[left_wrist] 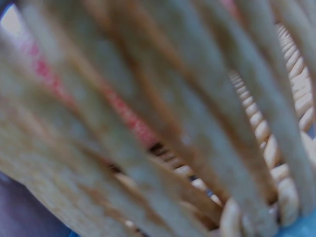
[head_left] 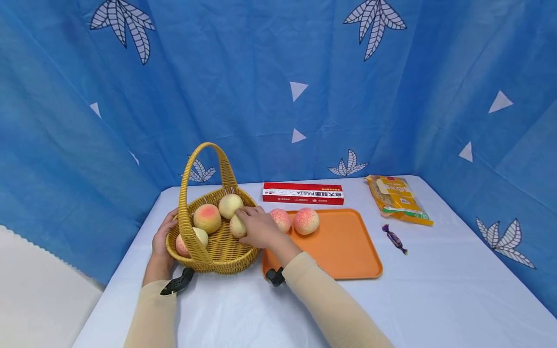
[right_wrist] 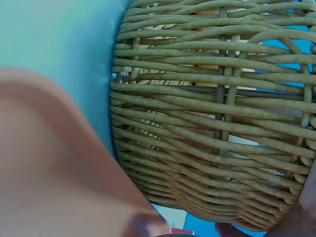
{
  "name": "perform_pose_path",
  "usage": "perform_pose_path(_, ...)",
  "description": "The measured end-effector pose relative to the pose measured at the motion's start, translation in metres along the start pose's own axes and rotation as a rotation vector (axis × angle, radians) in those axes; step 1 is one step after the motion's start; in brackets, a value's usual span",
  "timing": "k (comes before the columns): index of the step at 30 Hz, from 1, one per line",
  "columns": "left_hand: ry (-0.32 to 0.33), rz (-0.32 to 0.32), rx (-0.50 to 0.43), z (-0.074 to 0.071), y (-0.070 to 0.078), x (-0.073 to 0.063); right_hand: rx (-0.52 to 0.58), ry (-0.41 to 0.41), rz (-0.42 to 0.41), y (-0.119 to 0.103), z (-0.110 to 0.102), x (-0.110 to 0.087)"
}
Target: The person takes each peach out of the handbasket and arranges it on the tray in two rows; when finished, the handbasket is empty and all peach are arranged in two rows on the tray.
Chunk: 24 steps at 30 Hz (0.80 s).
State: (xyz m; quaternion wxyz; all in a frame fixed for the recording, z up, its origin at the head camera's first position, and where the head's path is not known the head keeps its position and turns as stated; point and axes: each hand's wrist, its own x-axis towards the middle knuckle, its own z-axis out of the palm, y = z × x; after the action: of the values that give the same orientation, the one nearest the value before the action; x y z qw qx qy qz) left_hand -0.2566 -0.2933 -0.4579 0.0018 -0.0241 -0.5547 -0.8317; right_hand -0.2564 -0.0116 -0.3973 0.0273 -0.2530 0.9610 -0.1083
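A yellow wicker basket [head_left: 235, 267] with a tall arched handle stands at the left of the table. My left hand [head_left: 162, 241] holds its left side at the rim; in the left wrist view the wicker fills the picture. Reaching over the right rim, my right hand [head_left: 261, 227] grips a pale peach [head_left: 237, 227] inside the basket. Around it lie a yellow and red peach [head_left: 207, 218], a cream peach [head_left: 230, 205] and a pink and cream peach [head_left: 182, 246] partly behind the handle. The basket's outer weave [right_wrist: 197, 108] shows in the right wrist view.
An orange tray [head_left: 344, 246] lies right of the basket, with two pink peaches [head_left: 306, 221] at its back left. Behind it is a red pasta box [head_left: 303, 193]. Farther right are a yellow food bag [head_left: 398, 199] and a purple wrapped candy [head_left: 395, 239]. A blue curtain [head_left: 261, 96] hangs behind.
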Motion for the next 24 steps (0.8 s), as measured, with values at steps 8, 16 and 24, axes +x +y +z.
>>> perform_pose_path(8, -0.017, 0.003, -0.008, -0.0025, -0.0018, 0.0014, 0.134, 0.049, 0.026, -0.0006, 0.0033, 0.0005)
perform_pose_path(16, -0.015, 0.008, 0.008, -0.003, -0.0036, 0.0002, 0.133, 0.043, 0.024, -0.0016, 0.0038, -0.0019)
perform_pose_path(24, -0.017, 0.013, 0.003, -0.0013, -0.0023, -0.0008, 0.148, 0.075, -0.014, -0.0007, 0.0028, -0.0066)
